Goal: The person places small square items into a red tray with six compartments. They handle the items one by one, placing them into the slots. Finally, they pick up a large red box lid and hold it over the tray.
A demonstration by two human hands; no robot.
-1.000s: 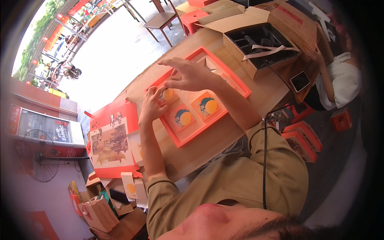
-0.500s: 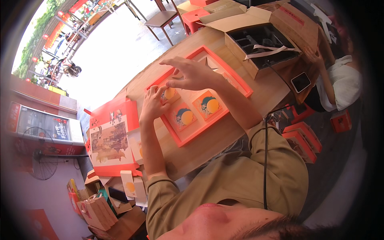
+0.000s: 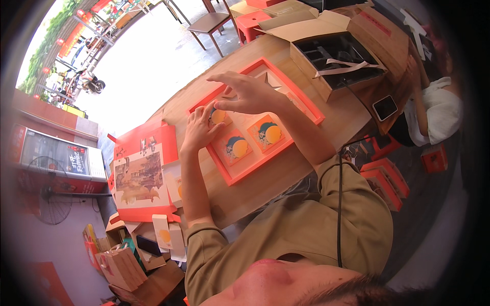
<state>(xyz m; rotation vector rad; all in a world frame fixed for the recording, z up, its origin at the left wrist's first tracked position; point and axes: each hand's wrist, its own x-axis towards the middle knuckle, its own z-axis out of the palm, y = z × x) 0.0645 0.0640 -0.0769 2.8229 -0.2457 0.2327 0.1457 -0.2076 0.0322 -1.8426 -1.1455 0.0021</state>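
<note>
A shallow red-rimmed box (image 3: 246, 176) lies on the wooden table, with square orange cards or packets in it, each printed with a yellow disc and dark blue shapes. Two of these, a near-left packet (image 3: 237, 147) and a near-right packet (image 3: 267, 133), show plainly. My left hand (image 3: 199, 128) rests at the left edge of a third packet (image 3: 218, 116), fingers stretched and thumb apart. Over the middle of the box is my right hand (image 3: 246, 95), its thumb and fingers apart with nothing between them. It hides part of the box's far side. The two hands nearly meet at the third packet.
To the left lies a red printed lid or sleeve (image 3: 140, 171), with small cartons (image 3: 162, 230) near it. An open cardboard box (image 3: 334, 64) with dark contents stands far right, near a phone (image 3: 385, 107). A black cable (image 3: 340, 214) runs down my front. Another person (image 3: 434, 112) is at right.
The whole view has shifted slightly. My left hand has turned a little, its fingers lying closer along the packet's edge. My right hand keeps nearly the same pose.
</note>
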